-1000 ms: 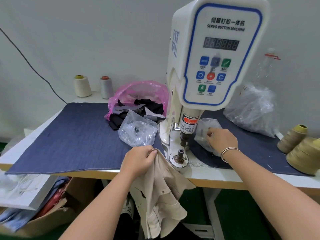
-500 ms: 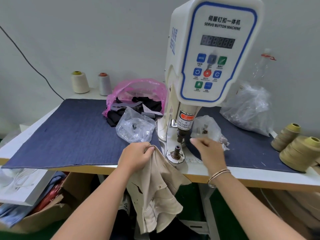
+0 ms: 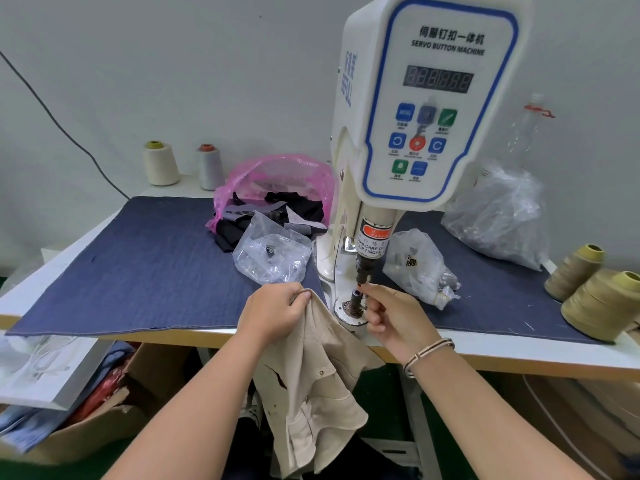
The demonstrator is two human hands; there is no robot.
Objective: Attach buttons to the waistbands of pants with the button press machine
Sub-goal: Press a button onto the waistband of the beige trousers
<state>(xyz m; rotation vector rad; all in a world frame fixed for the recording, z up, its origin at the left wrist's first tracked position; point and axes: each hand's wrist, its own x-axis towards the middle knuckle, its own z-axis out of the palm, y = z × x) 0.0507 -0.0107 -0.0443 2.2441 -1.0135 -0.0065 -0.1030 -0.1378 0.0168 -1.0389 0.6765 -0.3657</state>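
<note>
Blue cloth covers the table under the press. Left hand grips the limp beige pants by the waistband, the firmest hold. Right hand pinches something tiny, likely a button, at the die.

A white tabletop with a pale wood front edge carries a dark blue denim cloth spread over most of it. The servo button machine stands on it near the front edge. On the cloth left of the machine lie a clear plastic bag and, behind it, a pink bag holding dark fabric pieces. Right of the machine lie a small clear bag and a larger crumpled one. Two thread cones stand at the back left; tan thread cones stand at the right end.
</note>
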